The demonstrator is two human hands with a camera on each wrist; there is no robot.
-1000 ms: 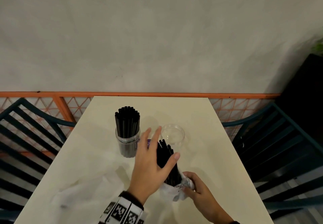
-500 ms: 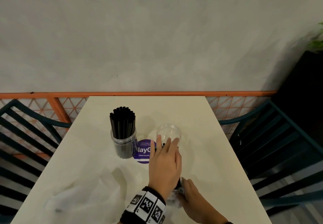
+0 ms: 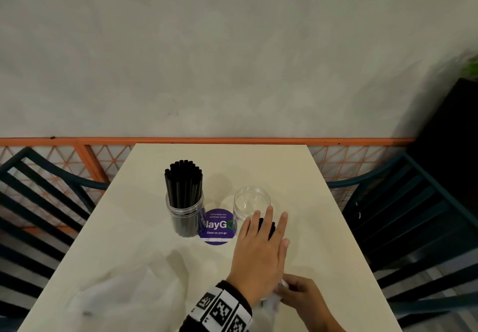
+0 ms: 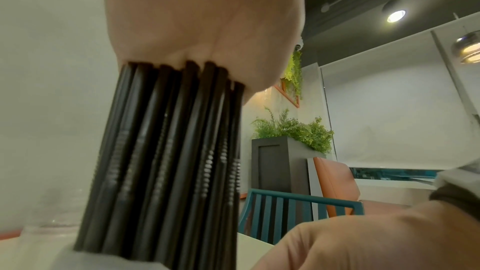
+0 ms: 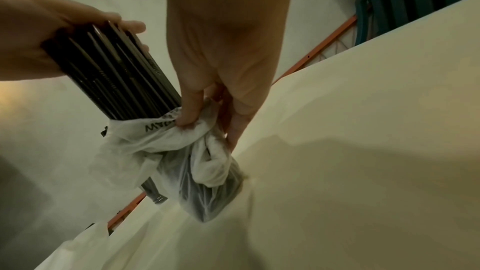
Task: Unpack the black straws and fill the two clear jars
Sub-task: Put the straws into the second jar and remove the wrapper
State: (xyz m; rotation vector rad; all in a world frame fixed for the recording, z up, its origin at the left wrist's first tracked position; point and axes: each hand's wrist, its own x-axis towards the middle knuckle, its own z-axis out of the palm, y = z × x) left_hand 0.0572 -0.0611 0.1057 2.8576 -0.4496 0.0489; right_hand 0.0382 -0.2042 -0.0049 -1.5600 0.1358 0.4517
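Observation:
A bundle of black straws stands near upright on the table, just in front of the empty clear jar. My left hand lies over the straws' top ends, palm pressing down, fingers straight. Lower down, my right hand pinches the bunched white wrapper still round the bundle's bottom end. A second clear jar, packed with black straws, stands to the left.
A round purple sticker lies between the jars. A loose white plastic bag lies on the cream table at the near left. Teal slatted chairs flank the table. An orange rail and a wall stand behind.
My left hand has gone from gripping the bundle's side to lying flat on its top. The bundle has tipped up and moved nearer the empty jar. The right hand still holds the wrapper.

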